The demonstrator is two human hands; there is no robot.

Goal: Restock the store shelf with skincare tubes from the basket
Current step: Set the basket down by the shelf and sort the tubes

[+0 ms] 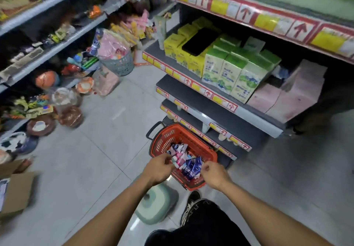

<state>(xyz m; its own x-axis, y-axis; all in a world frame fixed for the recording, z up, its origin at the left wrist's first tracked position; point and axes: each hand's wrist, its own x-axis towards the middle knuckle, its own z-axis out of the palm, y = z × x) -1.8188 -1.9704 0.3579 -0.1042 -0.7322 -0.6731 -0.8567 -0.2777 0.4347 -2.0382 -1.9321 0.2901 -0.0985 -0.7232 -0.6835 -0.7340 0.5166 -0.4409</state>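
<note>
while both arms reach down over it, the red plastic basket (199,146) serves as the landmark, sitting on the pale tiled floor (92,159) hard against the foot of the store shelf (220,115). that grey shelving rises behind and to the right of the basket in stepped tiers, each edged with red and yellow price strips. well above the basket, one tier carries pink packs (291,96), green and white cartons (233,73) and yellow boxes (180,44), with a black phone (200,41) lying flat across the yellow ones. the tiers closest to the basket look nearly bare. far to the left of the basket, across the aisle, a second rack of goods (47,58) is too blurred to name. just in front of the basket, toward the person, stands a pale green stool (157,205), and beside that a black shoe with white laces (191,207). inside the basket lies a loose heap of skincare tubes (182,157), pink and white ones toward the left, dark blue ones toward the right. the left hand (159,169) hovers at the basket's near left rim, fingers curled, its tips at a pink and white tube; whether it truly grips it i cannot tell. the right hand (215,175) is at the near right rim, fingers curled in by the blue tubes, and its hold is likewise unclear.
</note>
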